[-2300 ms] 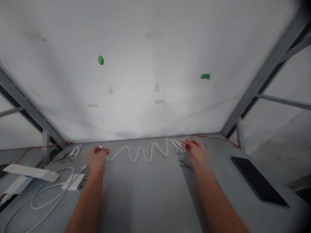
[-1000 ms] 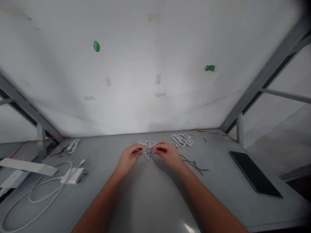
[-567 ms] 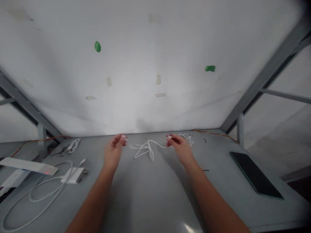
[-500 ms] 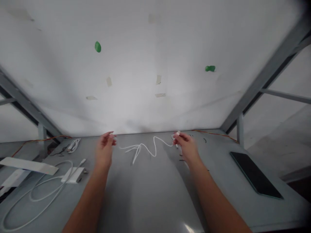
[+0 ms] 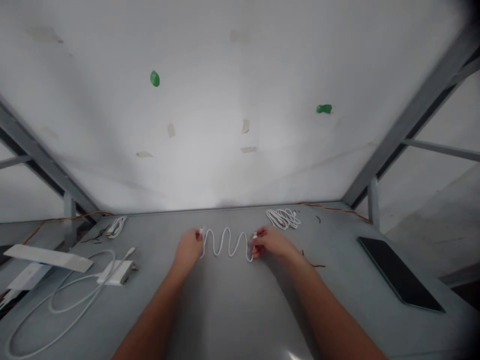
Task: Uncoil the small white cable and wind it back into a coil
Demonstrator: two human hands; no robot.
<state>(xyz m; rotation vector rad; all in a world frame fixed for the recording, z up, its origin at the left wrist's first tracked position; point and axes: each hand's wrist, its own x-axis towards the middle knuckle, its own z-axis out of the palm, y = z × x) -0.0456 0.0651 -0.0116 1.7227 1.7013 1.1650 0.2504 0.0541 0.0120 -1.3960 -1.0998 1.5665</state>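
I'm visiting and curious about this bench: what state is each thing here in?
Left hand: pinching one end of the wavy cable
Right hand: pinching the other end
Wavy white cable: laid in tight zigzags
Bundled white cable: coiled, lying loose
Small white cable: bundled
Long white cable: in loose loops
Black tablet: lying flat, screen dark

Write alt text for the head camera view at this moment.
The left hand and right hand pinch the ends of a white cable laid in tight waves on a grey table. A coiled white cable lies beyond it, and a black flat panel lies to the right.
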